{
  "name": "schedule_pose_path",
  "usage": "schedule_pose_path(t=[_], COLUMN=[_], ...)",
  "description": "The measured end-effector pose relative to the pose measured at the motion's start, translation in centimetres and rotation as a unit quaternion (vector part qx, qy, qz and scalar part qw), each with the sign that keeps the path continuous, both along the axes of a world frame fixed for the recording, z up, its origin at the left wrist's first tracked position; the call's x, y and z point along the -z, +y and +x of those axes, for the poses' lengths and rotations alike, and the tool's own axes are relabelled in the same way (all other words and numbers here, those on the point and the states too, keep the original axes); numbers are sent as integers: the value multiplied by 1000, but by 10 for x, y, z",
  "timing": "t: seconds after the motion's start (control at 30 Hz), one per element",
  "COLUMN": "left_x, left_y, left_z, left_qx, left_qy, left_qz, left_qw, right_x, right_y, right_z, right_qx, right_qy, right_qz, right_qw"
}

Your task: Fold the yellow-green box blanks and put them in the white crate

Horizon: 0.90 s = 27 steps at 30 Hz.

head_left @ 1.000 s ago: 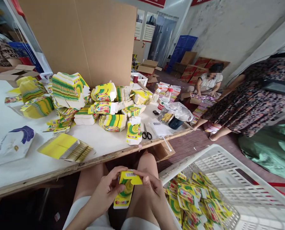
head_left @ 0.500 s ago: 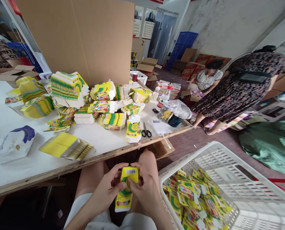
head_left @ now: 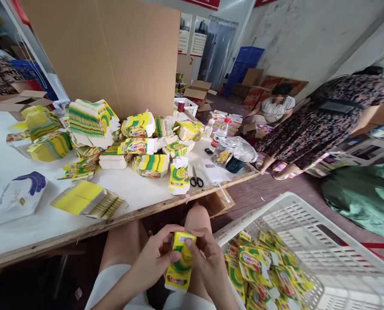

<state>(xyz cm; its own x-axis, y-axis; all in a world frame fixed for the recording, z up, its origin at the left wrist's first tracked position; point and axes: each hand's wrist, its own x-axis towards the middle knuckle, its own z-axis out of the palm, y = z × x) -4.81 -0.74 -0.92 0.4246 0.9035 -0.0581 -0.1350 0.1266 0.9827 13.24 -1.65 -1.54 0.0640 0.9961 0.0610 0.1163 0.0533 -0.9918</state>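
Note:
Over my lap, both hands grip one small yellow and green carton (head_left: pixel 180 265). My left hand (head_left: pixel 155 258) wraps its left side, thumb on the front. My right hand (head_left: pixel 208 260) presses the top flap down with its fingertips. The carton stands upright, with a barcode on its top flap. To my right, a white plastic crate (head_left: pixel 308 241) holds several more of these cartons. On the white table (head_left: pixel 11 232) ahead lie stacks of flat carton blanks (head_left: pixel 151 165) and one upright folded bundle (head_left: pixel 179 176).
Scissors (head_left: pixel 196 178), a water bottle (head_left: pixel 221 131), a clear plastic bag (head_left: pixel 242 148) and a blue and white pouch (head_left: pixel 17 196) sit on the table. A tall cardboard sheet (head_left: pixel 114 51) stands behind it. One person bends over at the right; another sits on the floor beyond.
The carton's top flap, raised a second ago, now lies folded down under my right fingers. The carton has turned more upright and shifted slightly right. The bending person moved a little.

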Motion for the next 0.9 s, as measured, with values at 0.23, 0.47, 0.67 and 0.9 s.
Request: schedule_pose_path(t=[0.23,0.47,0.67,0.9], left_x=[-6,19,17,1], left_y=[83,152,143,81], left_z=[9,4,-2,-18], left_qx=[-93,-134,-183,-187], left_qy=[291,359,331,210], left_qz=[335,391,432,404], left_qw=[891,837,819,870], right_x=[-9,13,1,-12], right_y=[-16,-18,-2,3], right_z=[102,69,30,-7], right_qx=[263,143,81,63], right_qy=[-419,-272,-159,137], right_qz=[99,42,5,-30], right_qw=[863,951,984,988])
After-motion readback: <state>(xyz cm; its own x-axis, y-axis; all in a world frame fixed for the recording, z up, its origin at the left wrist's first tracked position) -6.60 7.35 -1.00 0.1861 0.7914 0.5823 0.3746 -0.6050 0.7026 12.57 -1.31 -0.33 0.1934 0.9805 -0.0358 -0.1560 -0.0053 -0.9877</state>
